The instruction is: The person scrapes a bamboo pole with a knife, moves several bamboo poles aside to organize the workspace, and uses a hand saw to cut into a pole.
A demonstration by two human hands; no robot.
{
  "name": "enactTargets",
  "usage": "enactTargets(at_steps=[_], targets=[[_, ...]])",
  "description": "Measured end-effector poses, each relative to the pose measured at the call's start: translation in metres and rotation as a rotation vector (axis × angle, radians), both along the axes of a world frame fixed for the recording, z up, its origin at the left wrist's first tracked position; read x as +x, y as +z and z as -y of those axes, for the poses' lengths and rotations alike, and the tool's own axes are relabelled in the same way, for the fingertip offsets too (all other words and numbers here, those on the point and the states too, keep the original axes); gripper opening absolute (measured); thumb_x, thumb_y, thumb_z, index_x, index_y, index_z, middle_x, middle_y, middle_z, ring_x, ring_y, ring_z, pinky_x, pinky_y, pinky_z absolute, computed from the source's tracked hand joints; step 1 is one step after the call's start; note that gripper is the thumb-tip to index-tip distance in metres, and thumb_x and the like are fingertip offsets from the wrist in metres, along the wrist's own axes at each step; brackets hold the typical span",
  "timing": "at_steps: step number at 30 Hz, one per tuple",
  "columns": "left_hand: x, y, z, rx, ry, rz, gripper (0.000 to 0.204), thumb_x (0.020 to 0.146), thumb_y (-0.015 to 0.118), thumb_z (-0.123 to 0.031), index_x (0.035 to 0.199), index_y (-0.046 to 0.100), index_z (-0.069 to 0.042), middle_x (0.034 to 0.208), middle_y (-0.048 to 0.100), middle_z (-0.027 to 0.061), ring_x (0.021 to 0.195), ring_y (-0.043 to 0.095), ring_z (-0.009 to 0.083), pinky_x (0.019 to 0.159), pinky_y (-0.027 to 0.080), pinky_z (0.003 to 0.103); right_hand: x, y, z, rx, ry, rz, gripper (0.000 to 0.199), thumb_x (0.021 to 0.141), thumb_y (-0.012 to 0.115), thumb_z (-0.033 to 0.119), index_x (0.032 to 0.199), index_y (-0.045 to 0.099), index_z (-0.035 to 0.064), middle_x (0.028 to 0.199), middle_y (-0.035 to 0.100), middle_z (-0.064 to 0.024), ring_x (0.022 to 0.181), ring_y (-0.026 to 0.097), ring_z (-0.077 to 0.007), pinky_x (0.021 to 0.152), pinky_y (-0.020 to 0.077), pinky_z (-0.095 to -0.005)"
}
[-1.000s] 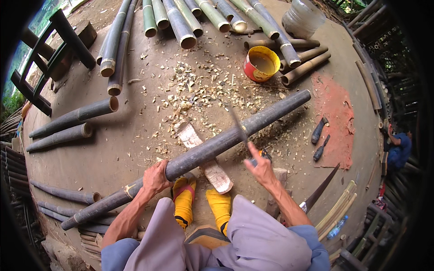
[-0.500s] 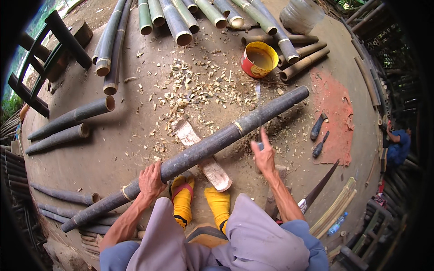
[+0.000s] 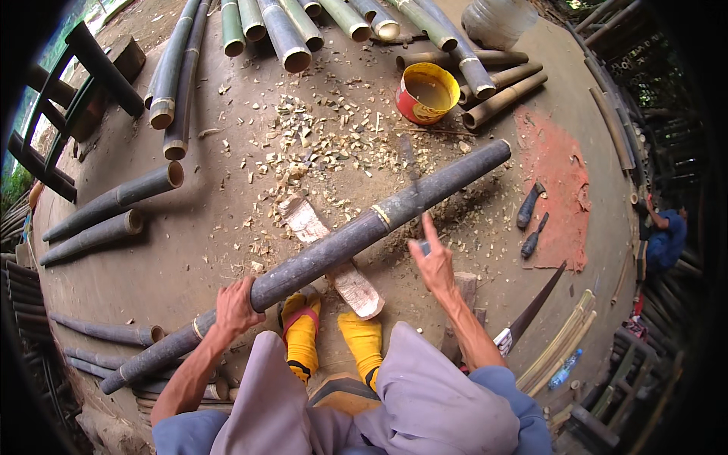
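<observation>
A long dark bamboo pole (image 3: 326, 254) lies slanting across in front of me, its right end farther away. My left hand (image 3: 237, 305) is wrapped round it near its left part. To the right of the pole's middle, my right hand (image 3: 434, 265) is closed on a knife, the index finger stretched forward. The knife's blade (image 3: 412, 171) is blurred by motion and reaches across the pole; its handle is mostly hidden in the hand. Under the pole rests a pale, scraped wooden block (image 3: 358, 290), between it and my feet in yellow socks (image 3: 360, 337).
Wood chips (image 3: 326, 136) litter the ground beyond the pole. A red and yellow bucket (image 3: 426, 92) of murky liquid stands there. Two dark-handled tools (image 3: 531, 206) lie by a red mat (image 3: 565, 189). A saw (image 3: 531, 311) is at right. Bamboo poles (image 3: 114, 201) lie left. A person in blue (image 3: 667, 235) sits far right.
The pole and my left hand have shifted a little to the left. The blade, earlier pointing up beyond the pole, now crosses over it. My right hand has moved slightly left.
</observation>
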State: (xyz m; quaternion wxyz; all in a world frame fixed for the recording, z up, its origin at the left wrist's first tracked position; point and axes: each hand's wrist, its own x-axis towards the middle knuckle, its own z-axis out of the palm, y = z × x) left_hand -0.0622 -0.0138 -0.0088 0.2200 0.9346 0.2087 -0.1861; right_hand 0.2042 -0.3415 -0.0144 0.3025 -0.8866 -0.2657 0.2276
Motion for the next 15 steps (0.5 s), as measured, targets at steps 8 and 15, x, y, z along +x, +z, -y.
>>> enactTargets(at_steps=[8, 15], targets=[[-0.006, 0.001, 0.000, -0.046, 0.085, 0.054, 0.060, 0.053, 0.078, -0.020, 0.108, 0.057, -0.009, 0.093, 0.064, 0.0156, 0.090, 0.063, 0.0366, 0.078, 0.052, 0.045, -0.008, -0.011, -0.007, 0.076, 0.014, 0.172, 0.070, 0.095, 0.055, 0.033, 0.151, 0.023, 0.0074, 0.113, 0.066, -0.0208, 0.057, 0.062, -0.0207, 0.051, 0.0563, -0.0348], [-0.009, -0.007, 0.022, 0.286, 0.012, 0.220, 0.075, 0.052, 0.079, -0.018, 0.122, 0.052, -0.012, 0.103, 0.062, 0.0114, 0.099, 0.061, 0.0314, 0.084, 0.048, 0.041, -0.024, -0.018, -0.005, 0.072, 0.185, 0.216, 0.070, 0.093, 0.058, 0.033, 0.152, 0.026, 0.0158, 0.065, 0.062, -0.0120, 0.050, 0.059, -0.0194, 0.050, 0.0572, -0.0319]])
